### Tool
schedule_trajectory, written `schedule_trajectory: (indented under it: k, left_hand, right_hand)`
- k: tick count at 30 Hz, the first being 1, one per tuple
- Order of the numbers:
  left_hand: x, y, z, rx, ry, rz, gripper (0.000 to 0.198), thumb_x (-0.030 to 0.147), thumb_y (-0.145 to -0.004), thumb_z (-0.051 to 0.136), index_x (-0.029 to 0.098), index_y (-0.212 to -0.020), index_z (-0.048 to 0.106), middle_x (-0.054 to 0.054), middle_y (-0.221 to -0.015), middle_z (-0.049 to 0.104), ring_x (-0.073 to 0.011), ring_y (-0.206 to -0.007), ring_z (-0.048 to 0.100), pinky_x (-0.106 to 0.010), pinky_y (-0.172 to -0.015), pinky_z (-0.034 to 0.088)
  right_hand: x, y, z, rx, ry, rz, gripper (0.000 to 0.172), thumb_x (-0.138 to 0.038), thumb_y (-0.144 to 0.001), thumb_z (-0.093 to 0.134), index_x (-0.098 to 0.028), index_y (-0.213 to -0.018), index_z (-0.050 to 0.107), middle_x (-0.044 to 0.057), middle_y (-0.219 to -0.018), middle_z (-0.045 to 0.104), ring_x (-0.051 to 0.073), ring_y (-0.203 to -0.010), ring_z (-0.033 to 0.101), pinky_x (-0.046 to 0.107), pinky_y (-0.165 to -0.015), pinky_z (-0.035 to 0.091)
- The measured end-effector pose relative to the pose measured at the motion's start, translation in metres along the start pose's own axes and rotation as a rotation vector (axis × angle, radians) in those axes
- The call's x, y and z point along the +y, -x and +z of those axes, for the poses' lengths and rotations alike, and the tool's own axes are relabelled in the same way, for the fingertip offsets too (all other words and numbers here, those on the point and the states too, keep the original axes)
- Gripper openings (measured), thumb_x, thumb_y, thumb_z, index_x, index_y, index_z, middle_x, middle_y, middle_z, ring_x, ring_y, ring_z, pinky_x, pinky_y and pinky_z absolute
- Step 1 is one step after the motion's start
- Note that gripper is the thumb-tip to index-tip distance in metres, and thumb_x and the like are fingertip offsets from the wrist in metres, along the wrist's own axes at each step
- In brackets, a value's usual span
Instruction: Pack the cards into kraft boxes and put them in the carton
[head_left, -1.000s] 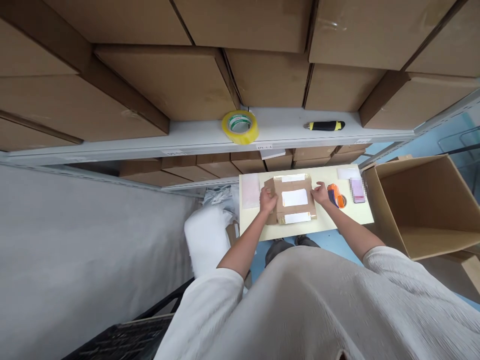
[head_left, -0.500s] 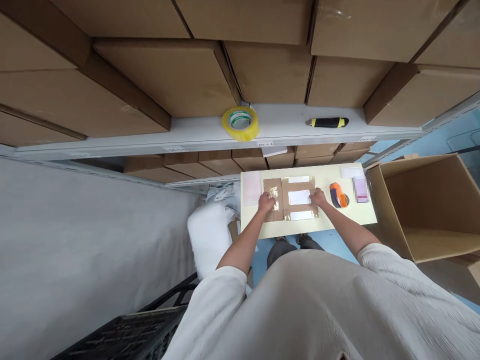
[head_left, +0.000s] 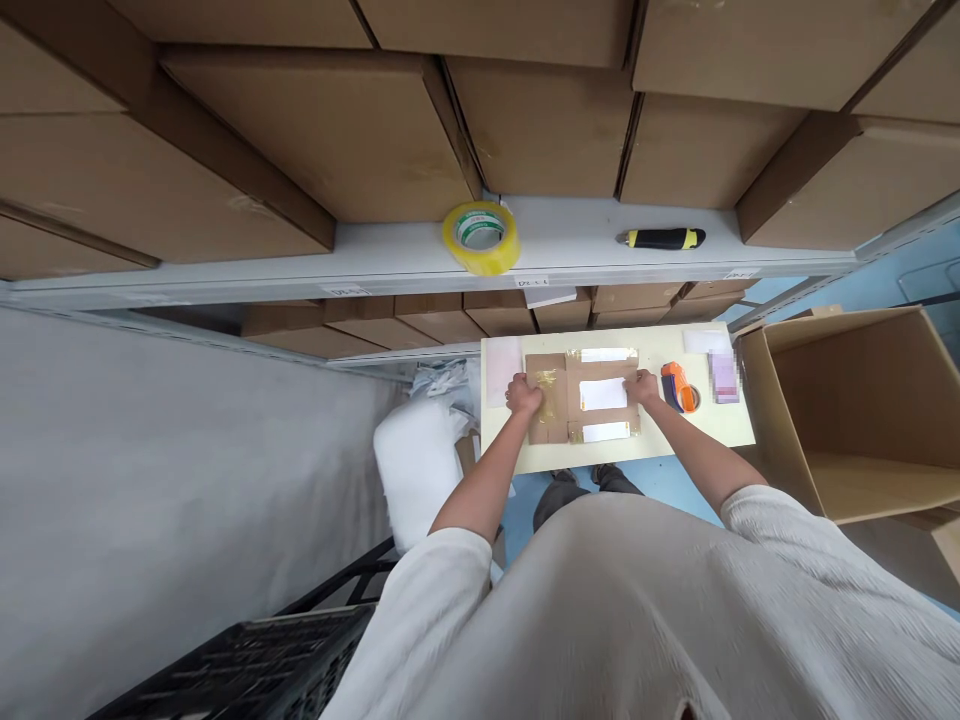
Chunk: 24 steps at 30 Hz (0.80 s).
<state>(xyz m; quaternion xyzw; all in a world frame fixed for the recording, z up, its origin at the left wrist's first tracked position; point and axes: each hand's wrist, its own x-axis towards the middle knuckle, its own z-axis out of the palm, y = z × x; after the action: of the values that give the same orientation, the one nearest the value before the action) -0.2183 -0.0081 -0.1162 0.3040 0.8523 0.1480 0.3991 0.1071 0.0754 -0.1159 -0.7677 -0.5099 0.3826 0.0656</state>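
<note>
An opened-out cardboard box (head_left: 556,400) lies on the cream table, with shiny clear tape on its left flap and along its edges. White rectangles (head_left: 602,394) show across its right part; whether they are labels or something inside, I cannot tell. My left hand (head_left: 523,394) is at the box's left edge, its fingers curled over the flap. On the opposite side my right hand (head_left: 642,387) pinches the right edge. Just right of that hand lies an orange tape dispenser (head_left: 679,388).
Beyond the table (head_left: 506,455) runs a shelf with a yellow tape roll (head_left: 481,238), a black-and-yellow cutter (head_left: 664,238) and stacked cartons (head_left: 540,125). A large open carton (head_left: 862,400) stands at right. White foam wrap (head_left: 420,470) and a black crate (head_left: 247,665) are at left.
My left hand has shifted left from the taped flap to the box's outer edge. My right hand has moved slightly right, uncovering more of the middle white rectangle.
</note>
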Motion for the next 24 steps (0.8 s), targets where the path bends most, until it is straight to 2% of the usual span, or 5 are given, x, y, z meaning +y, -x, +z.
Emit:
schedule_trajectory:
  k: [6,10,16,21,24]
  left_hand:
    - [0.013,0.004,-0.015,0.114,0.227,0.188,0.022,0.041,-0.095,0.068,0.027,-0.111,0.069,-0.008,-0.113,0.075,-0.028,-0.116,0.068,-0.037,-0.1,0.051]
    - [0.029,0.014,-0.028,0.145,0.29,0.263,0.024,0.045,-0.102,0.06,0.026,-0.112,0.071,-0.008,-0.114,0.075,-0.027,-0.117,0.066,-0.036,-0.103,0.052]
    - [0.049,0.031,-0.046,0.156,0.421,0.359,0.031,0.044,-0.108,0.052,0.023,-0.12,0.073,-0.011,-0.13,0.074,-0.0256,-0.12,0.069,-0.038,-0.11,0.052]
    - [0.058,0.046,-0.048,0.045,0.46,0.41,0.034,0.04,-0.107,0.058,0.022,-0.131,0.073,-0.011,-0.136,0.076,-0.0255,-0.126,0.07,-0.038,-0.112,0.053]
    - [0.055,0.052,-0.045,-0.003,0.471,0.41,0.042,0.035,-0.105,0.063,0.023,-0.145,0.068,-0.01,-0.142,0.074,-0.0256,-0.131,0.069,-0.038,-0.113,0.054]
  right_hand:
    - [-0.013,0.009,-0.031,0.109,-0.11,-0.14,0.039,-0.035,-0.082,0.073,-0.022,-0.118,0.068,0.012,-0.114,0.074,0.03,-0.105,0.071,0.04,-0.093,0.06]
    - [-0.025,0.026,-0.055,0.117,-0.174,-0.206,0.032,-0.039,-0.087,0.067,-0.024,-0.116,0.065,0.01,-0.12,0.075,0.029,-0.107,0.07,0.038,-0.094,0.059]
    - [-0.038,0.062,-0.085,0.099,-0.185,-0.387,0.028,-0.038,-0.091,0.066,-0.023,-0.115,0.066,0.008,-0.11,0.078,0.028,-0.1,0.071,0.04,-0.091,0.058]
    - [-0.039,0.081,-0.093,-0.09,-0.159,-0.546,0.028,-0.027,-0.09,0.06,-0.025,-0.115,0.072,0.004,-0.118,0.079,0.024,-0.109,0.072,0.041,-0.105,0.056]
    - [-0.038,0.086,-0.096,-0.199,-0.257,-0.546,0.028,-0.027,-0.093,0.055,-0.025,-0.114,0.074,0.004,-0.12,0.08,0.022,-0.113,0.073,0.039,-0.106,0.056]
